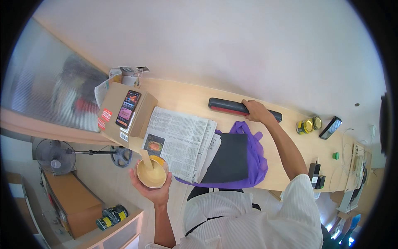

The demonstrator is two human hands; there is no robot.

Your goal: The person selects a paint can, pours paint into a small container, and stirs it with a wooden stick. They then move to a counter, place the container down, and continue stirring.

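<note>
Left hand (156,191) cups a small round cup (158,159) from below, thumb and fingers spread around its wall; cup held up at the near edge of the table (182,97), toward the left, just beside the newspapers (182,135). Inside: pale cream paste (152,176), with a flat wooden stick (146,158) standing tilted in it, its top leaning to the far side. Right hand (256,111) reaches across to the far edge, fingers curled over a long black-and-red bar (226,106), grip narrow, around its middle; cannot tell whether the bar is lifted. Bar runs roughly along the far edge. Newspapers overlap a dark sheet (229,159), which lies on purple cloth (257,155) at the near edge. Table's left end: cardboard box (143,110), a phone (128,108) lying on top, screen lit. Toward the right end, by the far edge: two yellow tins (306,126) side by side, a dark upright device (330,127) near them. Green cap (336,155) nearer the middle of that end; black adapter (314,169) by the near edge.
</note>
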